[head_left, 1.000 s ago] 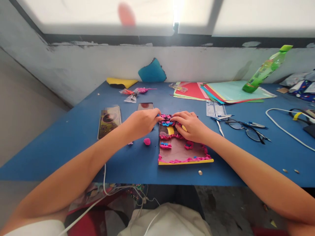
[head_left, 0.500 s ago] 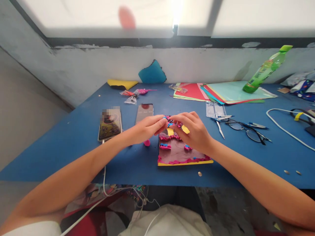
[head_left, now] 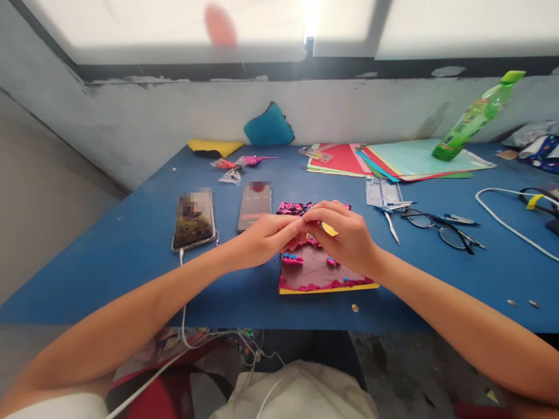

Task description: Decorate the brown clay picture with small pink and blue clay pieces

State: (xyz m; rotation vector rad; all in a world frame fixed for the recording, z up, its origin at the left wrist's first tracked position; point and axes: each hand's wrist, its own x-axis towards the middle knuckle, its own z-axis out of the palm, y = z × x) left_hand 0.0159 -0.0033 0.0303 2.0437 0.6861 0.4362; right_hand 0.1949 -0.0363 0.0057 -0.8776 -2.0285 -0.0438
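Note:
My left hand (head_left: pixel 267 240) and my right hand (head_left: pixel 347 235) meet at the fingertips above a small picture board (head_left: pixel 312 273). The board has a mauve-brown surface, a yellow edge and raised pink and blue clay-like trim. Closed fingers on my left hand press against the pinched thumb and fingers of my right. Whatever lies between them is hidden. Behind the hands, the board's far strip (head_left: pixel 293 208) is crowded with pink, black and blue bits. A yellow patch (head_left: pixel 331 229) shows beside my right fingers.
Two phones, one cabled (head_left: pixel 195 221) and one showing a timer (head_left: pixel 255 203), lie left on the blue table (head_left: pixel 144 250). Glasses (head_left: pixel 437 230), a compass and pens lie right. Coloured sheets (head_left: pixel 340 160) and a tilted-looking green bottle (head_left: pixel 476 119) are at the back.
My left hand has shifted slightly right and down, its fingertips now against my right ones. The blue bit seen at its fingertips no longer shows. More of the board's far strip is uncovered.

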